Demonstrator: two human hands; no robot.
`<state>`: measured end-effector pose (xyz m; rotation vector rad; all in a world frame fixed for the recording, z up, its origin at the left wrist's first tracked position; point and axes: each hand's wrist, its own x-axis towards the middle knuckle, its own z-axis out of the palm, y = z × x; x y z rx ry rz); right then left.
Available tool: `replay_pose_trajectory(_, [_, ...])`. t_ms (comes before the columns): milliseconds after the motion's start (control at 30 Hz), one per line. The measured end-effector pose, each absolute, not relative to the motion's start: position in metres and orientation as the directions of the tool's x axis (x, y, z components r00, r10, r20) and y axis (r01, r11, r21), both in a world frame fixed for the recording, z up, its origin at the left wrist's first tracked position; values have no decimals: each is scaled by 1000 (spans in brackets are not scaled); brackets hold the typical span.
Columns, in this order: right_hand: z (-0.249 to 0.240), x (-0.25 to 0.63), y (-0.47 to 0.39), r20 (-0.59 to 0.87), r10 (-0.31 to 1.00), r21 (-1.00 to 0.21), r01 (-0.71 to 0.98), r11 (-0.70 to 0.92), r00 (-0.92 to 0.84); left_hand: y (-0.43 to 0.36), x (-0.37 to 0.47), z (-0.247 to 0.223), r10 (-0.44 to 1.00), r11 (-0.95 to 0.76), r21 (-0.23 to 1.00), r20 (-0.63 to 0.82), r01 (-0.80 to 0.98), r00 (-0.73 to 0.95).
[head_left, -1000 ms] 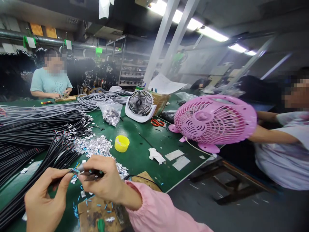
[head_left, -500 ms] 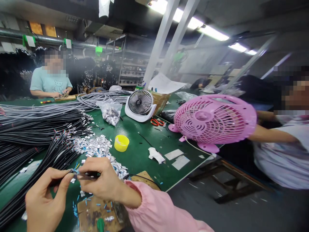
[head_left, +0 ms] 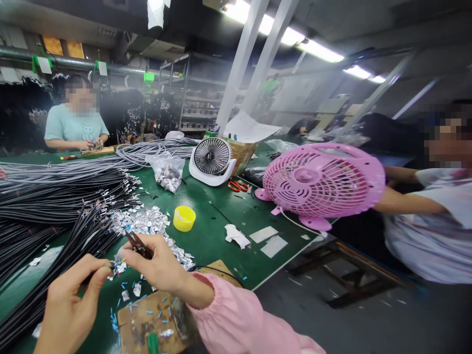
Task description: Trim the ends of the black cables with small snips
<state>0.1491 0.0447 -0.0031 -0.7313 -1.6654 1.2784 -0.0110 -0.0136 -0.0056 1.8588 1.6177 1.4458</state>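
Note:
My left hand is closed, thumb and forefinger pinching the end of a black cable. Its thin coloured wires, blue and yellow among them, fan out to the right of the fingertips. My right hand is closed round small dark snips with two pointed blades tilted up and apart. Its fingertips are beside or touching the wires; which one, I cannot tell. Beneath both hands lies a stained wooden block strewn with blue wire bits and a green piece. Silver foil scraps are heaped behind my right hand.
Bundles of black cables and grey cables cover the left. A yellow ring, white fan, orange-handled scissors and pink fan stand or lie on the green table. One person sits across, another at right.
My right hand has turned, so the snips now point upward with blades apart instead of lying level at the wires. The coloured wires are more spread out. My left hand keeps its pinch.

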Motion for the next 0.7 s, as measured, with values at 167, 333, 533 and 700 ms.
replay_pose_trajectory(167, [0,148,42,378,867,-912,32,409,-325,-13,-18,-22,826,-366,754,533,545,-183])
replay_pose_trajectory(333, [-11,152,42,394,838,-895,49,443,-376,-15,-16,-27,708,-467,719,653,515,-269])
replay_pose_trajectory(533, [-26,155,44,543,734,-786,61,616,-408,-18,-13,-28,553,-575,583,794,575,-252])
replay_pose_trajectory(700, [-27,154,43,559,703,-771,35,635,-439,-19,-14,-28,546,-575,571,801,586,-245])
